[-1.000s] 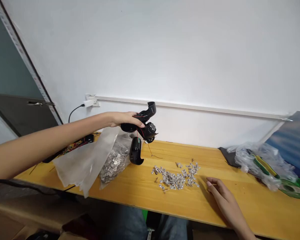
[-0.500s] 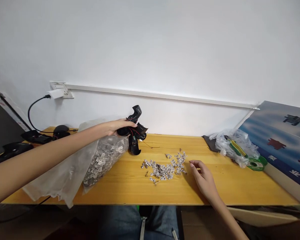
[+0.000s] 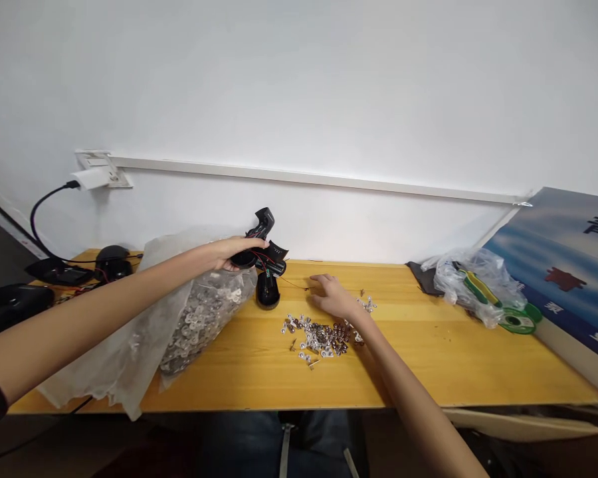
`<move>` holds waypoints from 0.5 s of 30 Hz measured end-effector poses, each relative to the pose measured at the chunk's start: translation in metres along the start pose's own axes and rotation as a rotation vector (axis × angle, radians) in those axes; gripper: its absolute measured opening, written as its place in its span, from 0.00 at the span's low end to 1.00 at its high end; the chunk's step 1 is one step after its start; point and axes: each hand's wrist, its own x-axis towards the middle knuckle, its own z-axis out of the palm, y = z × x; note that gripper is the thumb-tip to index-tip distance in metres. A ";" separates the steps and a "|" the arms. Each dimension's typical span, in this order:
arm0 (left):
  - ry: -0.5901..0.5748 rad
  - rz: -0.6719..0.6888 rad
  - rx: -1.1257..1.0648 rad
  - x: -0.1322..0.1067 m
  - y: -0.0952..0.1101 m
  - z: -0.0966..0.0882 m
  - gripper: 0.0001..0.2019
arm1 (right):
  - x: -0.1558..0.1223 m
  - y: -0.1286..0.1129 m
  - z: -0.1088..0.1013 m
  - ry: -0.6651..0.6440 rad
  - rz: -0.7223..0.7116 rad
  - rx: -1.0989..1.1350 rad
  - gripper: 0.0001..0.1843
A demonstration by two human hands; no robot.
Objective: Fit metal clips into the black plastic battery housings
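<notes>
My left hand [image 3: 239, 252] is closed around a black plastic housing [image 3: 268, 292] of several curved shell pieces, with red wires among them. A thin dark wire [image 3: 293, 285] trails from it to the right over the table. Close to that wire's end is my right hand [image 3: 335, 297], fingers apart and pointing left, holding nothing that I can see. Under and in front of its wrist lies a loose heap of small metal pieces [image 3: 321, 337]. Beneath my left forearm sits a clear plastic bag [image 3: 204, 315] full of similar metal pieces.
Black plastic parts [image 3: 17, 305] and a black cable lie at the left. On the right are a crumpled plastic bag [image 3: 441, 272], green-and-yellow cutters [image 3: 478, 289] and a green spool [image 3: 518, 321]. A printed board [image 3: 563, 259] leans at the right; the wall stands behind.
My right hand has moved left and away from me, from the right of the metal pieces to near the wire's end. My left hand still holds the housing. The view has shifted slightly.
</notes>
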 end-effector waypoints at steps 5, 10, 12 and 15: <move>-0.032 -0.088 -0.047 0.010 -0.005 -0.003 0.32 | 0.017 0.013 0.016 0.034 -0.073 0.007 0.12; -0.060 -0.125 -0.072 0.012 -0.006 -0.004 0.30 | 0.017 0.013 0.021 0.100 -0.096 0.076 0.08; -0.057 -0.161 -0.091 0.013 -0.005 -0.004 0.30 | 0.012 0.009 0.018 0.084 -0.083 0.153 0.09; -0.020 -0.222 -0.116 0.014 -0.003 -0.003 0.31 | 0.006 0.005 0.009 0.036 -0.037 0.298 0.11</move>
